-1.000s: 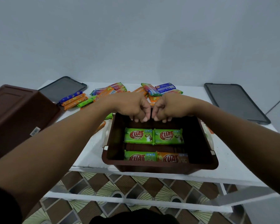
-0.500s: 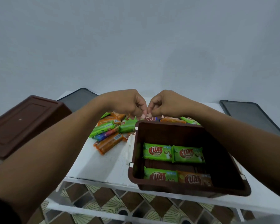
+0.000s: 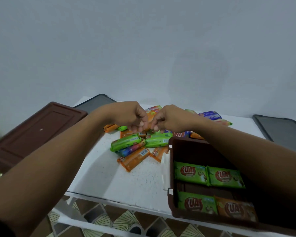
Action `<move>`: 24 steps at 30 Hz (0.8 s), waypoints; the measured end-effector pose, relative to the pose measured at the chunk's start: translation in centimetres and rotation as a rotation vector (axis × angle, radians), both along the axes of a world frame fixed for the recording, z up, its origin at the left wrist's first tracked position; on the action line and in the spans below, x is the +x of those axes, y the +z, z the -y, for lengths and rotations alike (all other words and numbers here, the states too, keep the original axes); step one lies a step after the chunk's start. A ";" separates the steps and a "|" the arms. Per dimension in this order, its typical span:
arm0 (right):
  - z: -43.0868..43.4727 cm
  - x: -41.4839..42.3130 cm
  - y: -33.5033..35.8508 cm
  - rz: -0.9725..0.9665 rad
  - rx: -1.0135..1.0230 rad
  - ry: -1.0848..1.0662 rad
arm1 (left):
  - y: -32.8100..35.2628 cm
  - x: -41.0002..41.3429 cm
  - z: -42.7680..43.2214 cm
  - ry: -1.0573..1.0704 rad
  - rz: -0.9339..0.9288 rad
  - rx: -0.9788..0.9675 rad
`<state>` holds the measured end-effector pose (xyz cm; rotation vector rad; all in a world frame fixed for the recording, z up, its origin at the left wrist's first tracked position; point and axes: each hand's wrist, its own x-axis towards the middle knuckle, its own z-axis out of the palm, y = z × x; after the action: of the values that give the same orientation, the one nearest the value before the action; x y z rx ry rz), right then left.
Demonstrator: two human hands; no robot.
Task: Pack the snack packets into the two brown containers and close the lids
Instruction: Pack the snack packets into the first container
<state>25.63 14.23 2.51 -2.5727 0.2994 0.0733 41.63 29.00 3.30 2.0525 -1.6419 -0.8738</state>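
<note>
An open brown container stands at the table's front right with several Kuat packets flat inside, mostly green, one orange. Just beyond its far left corner lies a loose pile of snack packets in green, orange and blue. My left hand and my right hand hover close together over the top of that pile, fingers curled down and nearly touching each other. Whether either hand grips a packet is hidden by the fingers. A second brown container sits at the left, its flat side facing up.
Two dark grey lids lie on the white table: one lid at the back left, the other lid at the far right. A grey wall rises behind the table. Patterned floor tiles show below the front edge.
Both hands have lifted from the open container's far rim and moved back and left to the packet pile. The view has swung left, so the container now sits at the right.
</note>
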 end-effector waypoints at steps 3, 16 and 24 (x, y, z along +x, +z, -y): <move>-0.5 1.6 -0.7 -0.039 -0.018 0.044 | -1.0 1.8 -0.8 0.042 -0.037 0.031; -2.7 7.2 -5.4 -0.322 -0.256 0.217 | -8.4 4.7 -1.4 -0.039 0.379 0.276; -3.4 8.0 -6.2 -0.261 -0.318 0.306 | -8.0 5.2 -1.0 -0.063 0.403 0.247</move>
<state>33.63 17.61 -3.66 -2.9079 0.0066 0.5139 46.79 30.05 -4.69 2.4881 -1.8889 -0.7488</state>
